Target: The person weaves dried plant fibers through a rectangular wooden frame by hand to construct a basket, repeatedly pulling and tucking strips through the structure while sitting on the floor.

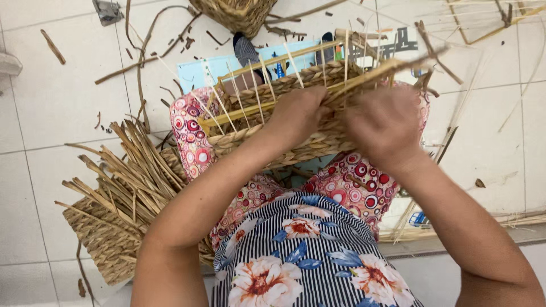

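Note:
A half-woven straw basket (296, 145) with a yellowish frame and thin upright stakes rests on my lap, over patterned red trousers. My left hand (298, 113) grips the braided weave on the near side of its rim, fingers curled over the edge. My right hand (384, 125) is closed on the straw strand and frame bar just to the right of it. The two hands almost touch. What the fingertips pinch is hidden behind the knuckles.
A second unfinished woven piece (108, 239) with long loose straw ends lies on the tiled floor at my left. Another basket (236, 14) stands at the top. Loose straw and twigs litter the floor; a blue sheet (199, 71) lies under my feet.

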